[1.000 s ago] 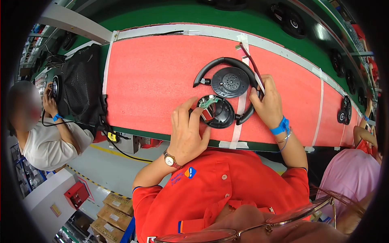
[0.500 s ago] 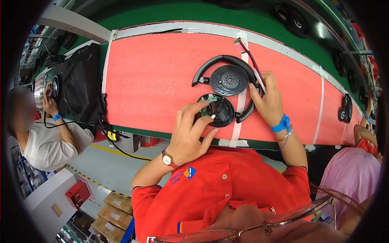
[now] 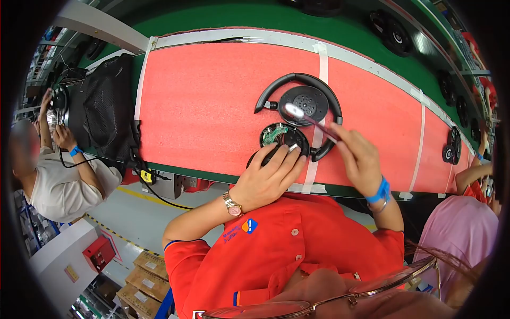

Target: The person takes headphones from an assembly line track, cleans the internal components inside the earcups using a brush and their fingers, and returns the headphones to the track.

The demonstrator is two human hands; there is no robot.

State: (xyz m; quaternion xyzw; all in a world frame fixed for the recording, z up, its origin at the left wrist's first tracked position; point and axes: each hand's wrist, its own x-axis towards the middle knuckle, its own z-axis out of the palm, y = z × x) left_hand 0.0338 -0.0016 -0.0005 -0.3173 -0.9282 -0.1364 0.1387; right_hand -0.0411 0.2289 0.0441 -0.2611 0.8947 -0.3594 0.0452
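Note:
Black headphones with a curved headband (image 3: 333, 98) lie on the pink mat. Their upper ear cup (image 3: 313, 100) shows a round, perforated face. The lower ear cup (image 3: 300, 139) is open, with a green circuit board (image 3: 274, 133) and wires inside. My left hand (image 3: 271, 178) grips this lower cup, its fingers reaching over the near side and hiding part of the interior. A small whitish piece (image 3: 293, 147) shows by its fingertips. In my right hand (image 3: 362, 162) is a thin dark-red tool (image 3: 323, 129), its blurred pale end over the upper cup.
A black mesh bag (image 3: 108, 103) lies left of the pink mat (image 3: 202, 101), near a co-worker in a white shirt (image 3: 71, 186). More black headphones (image 3: 452, 146) lie on the far right of the mat. Pale tape strips cross it. Cardboard boxes (image 3: 146, 284) stand lower left.
My right hand has turned the tool from pointing away to pointing left across the upper ear cup. My left hand has moved right and lower over the open cup.

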